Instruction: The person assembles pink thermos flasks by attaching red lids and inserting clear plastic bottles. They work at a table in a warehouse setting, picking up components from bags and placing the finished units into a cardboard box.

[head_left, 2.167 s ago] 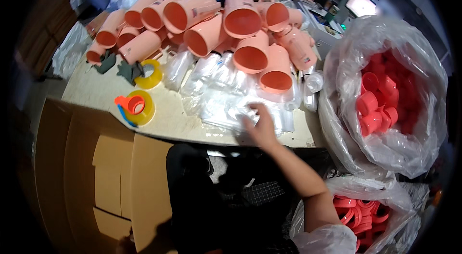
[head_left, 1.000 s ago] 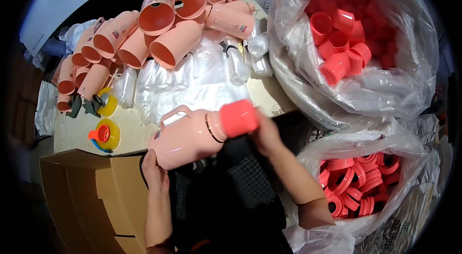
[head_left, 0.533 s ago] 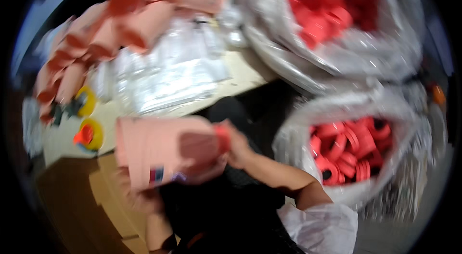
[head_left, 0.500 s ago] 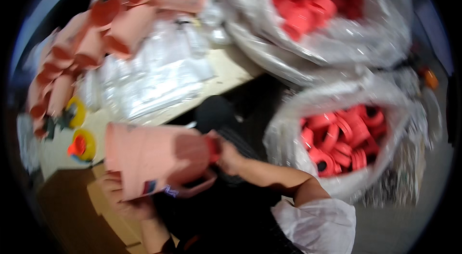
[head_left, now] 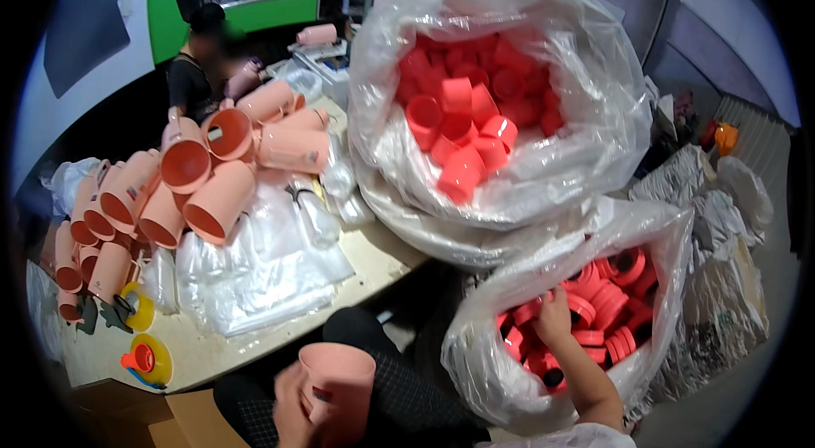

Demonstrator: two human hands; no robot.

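My left hand (head_left: 293,401) is closed around the side of a pink plastic jug (head_left: 348,389). The jug stands roughly upright over my lap, its lower part cut off by the picture's edge. My right hand (head_left: 553,318) reaches into the smaller clear plastic bag (head_left: 475,321), which is full of red screw lids (head_left: 607,304). Its fingers curl down against a red lid (head_left: 526,312) at the left of the heap; the fingertips are partly hidden.
Many pink jugs (head_left: 216,202) lie piled on the table (head_left: 382,261), beside clear plastic sleeves (head_left: 280,287) and yellow tape rolls (head_left: 157,355). A larger bag (head_left: 501,227) holds red cup-like parts (head_left: 463,172). A cardboard box (head_left: 195,418) is at lower left. Another person (head_left: 191,75) works behind the table.
My right hand has left the red end of the jug and gone into the bag of lids. My left hand has brought the jug lower and turned it from sideways to upright. The view has shifted.
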